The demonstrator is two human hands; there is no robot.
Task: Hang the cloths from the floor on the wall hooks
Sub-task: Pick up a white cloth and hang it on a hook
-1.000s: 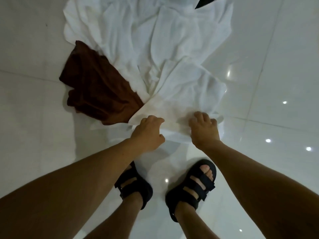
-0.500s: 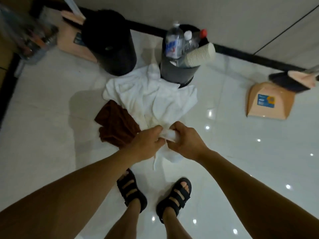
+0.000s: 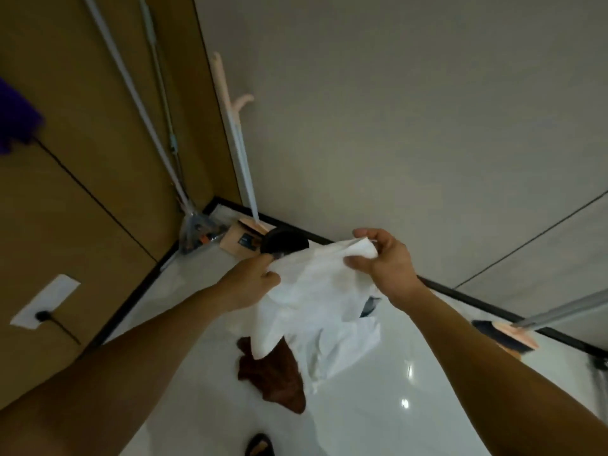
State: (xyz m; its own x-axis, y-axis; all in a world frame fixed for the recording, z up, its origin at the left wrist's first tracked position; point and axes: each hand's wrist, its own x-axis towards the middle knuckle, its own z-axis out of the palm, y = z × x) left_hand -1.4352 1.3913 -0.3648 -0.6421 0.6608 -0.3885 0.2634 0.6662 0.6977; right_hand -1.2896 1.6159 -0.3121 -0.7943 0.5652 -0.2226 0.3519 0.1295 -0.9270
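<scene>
White cloth (image 3: pixel 316 301), limp and creased, top edge pinched in curled left grip (image 3: pixel 250 284) and curled right grip (image 3: pixel 385 264)

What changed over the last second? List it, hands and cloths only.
The left hand and right hand rose from the floor, lifting the white cloth by its edge; it now hangs between them in front of the wall. Both kept their grip. The brown cloth stayed on the floor.
</scene>
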